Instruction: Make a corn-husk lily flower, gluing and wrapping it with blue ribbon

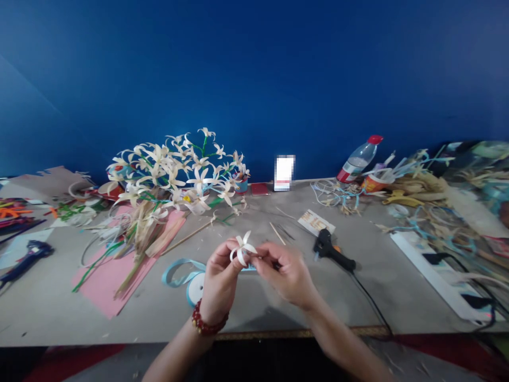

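"Where is the flower [243,247]?"
"Up over the desk [155,321], between the two hands. The left hand [220,270] pinches it with its fingers."
"And the right hand [285,273]?"
"Its fingers are bunched up right by the flower. I can't tell if they pinch it too."
"What is near the hands?"
"A roll of blue ribbon [195,289] is by the left hand. A black glue gun [334,251] lies to the right, and its cord [370,298] runs to the front."
"And at the back?"
"Lots of white flowers [172,175] on the left, and a bottle [361,157] on the right."
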{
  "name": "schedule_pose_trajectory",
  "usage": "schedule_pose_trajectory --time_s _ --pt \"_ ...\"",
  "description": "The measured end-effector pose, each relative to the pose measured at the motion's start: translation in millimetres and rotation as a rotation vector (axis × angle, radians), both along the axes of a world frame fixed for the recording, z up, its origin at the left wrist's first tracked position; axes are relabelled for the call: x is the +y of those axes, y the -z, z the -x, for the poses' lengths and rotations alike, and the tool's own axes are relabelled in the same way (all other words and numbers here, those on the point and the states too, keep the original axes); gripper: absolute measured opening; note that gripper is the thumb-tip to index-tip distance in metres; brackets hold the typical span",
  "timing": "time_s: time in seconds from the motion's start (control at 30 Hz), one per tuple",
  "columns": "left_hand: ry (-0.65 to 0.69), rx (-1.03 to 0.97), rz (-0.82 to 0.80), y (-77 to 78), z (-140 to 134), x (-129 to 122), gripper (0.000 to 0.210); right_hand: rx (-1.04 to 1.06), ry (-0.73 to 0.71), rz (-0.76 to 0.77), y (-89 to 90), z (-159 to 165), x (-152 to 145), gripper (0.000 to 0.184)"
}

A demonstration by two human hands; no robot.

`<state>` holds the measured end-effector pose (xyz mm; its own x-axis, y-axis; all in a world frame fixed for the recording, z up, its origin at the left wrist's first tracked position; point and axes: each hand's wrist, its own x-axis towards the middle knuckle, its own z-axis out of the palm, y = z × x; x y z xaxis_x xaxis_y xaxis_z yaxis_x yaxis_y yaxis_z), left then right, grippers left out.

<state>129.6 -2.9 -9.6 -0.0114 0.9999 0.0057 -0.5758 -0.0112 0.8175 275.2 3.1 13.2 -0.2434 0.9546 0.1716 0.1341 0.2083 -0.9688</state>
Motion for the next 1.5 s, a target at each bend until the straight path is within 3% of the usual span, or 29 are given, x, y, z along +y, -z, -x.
schedule_pose_trajectory --time_s 0.1,0.23,0.53,0.7,0.9,1.0,1.27,1.5 --pt "-0.010 0.047 -0.053 1.4 2.1 -0.6 0.012 0.009 -0.027 0.031 -2.6 -0.8 1.0 0.015" --pt "0.025 0.016 0.008 1.3 4.6 -0.4 0.013 0.096 -0.135 0.212 -4.2 -5.1 7.6 0.017" --pt "0.161 -0.037 0.052 -3.6 6.7 3.5 0.019 0.359 -0.290 0.395 8.1 -4.4 14.2 0.025" --pt "0.130 -0.081 0.082 -2.3 3.0 3.8 0.021 0.322 -0.207 0.321 6.0 0.0 10.7 0.024" --pt "0.040 -0.072 0.037 -0.8 -0.6 0.6 0.019 0.055 -0.030 -0.007 -1.0 1.8 1.0 0.011" --pt "0.003 -0.048 0.027 -0.9 -0.2 -0.5 0.018 -0.025 -0.023 -0.066 -3.1 1.4 -0.7 0.012" --pt "0.077 -0.118 0.065 3.2 2.2 -1.4 0.018 0.164 -0.217 0.329 -1.3 -3.8 10.6 0.028" --pt "0.105 -0.124 0.085 1.6 4.0 -0.6 0.020 0.315 -0.263 0.404 3.6 -1.9 12.0 0.037"
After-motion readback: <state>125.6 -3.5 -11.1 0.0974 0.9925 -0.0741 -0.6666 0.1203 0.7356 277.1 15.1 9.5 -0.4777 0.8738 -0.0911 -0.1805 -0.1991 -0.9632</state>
